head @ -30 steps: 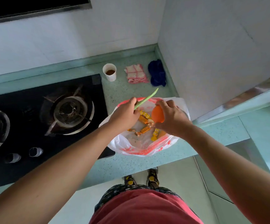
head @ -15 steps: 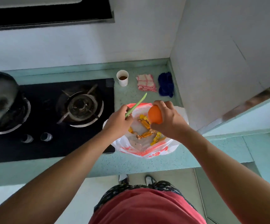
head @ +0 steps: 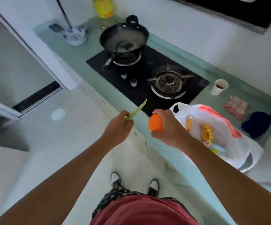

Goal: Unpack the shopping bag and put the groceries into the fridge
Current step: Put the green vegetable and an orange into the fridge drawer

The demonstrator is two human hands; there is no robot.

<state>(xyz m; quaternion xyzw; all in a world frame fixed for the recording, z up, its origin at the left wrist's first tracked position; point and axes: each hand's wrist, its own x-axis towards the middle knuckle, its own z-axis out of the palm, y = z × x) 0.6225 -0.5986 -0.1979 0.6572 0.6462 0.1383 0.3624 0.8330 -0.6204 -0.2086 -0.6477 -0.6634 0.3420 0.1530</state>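
Right hand (head: 168,129) is gripping a half-hidden round orange fruit (head: 155,123). Left hand (head: 116,127) is pinching a blurry green stalk (head: 138,108) beside the teal counter (head: 172,155).

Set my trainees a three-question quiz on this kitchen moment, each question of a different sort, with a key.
1. True or false: the right hand holds an orange.
2. What does the left hand grip? A a knife; B a green pod; C a bottle.
3. Fill in: the shopping bag lies on the ____.
Key: 1 true; 2 B; 3 counter.
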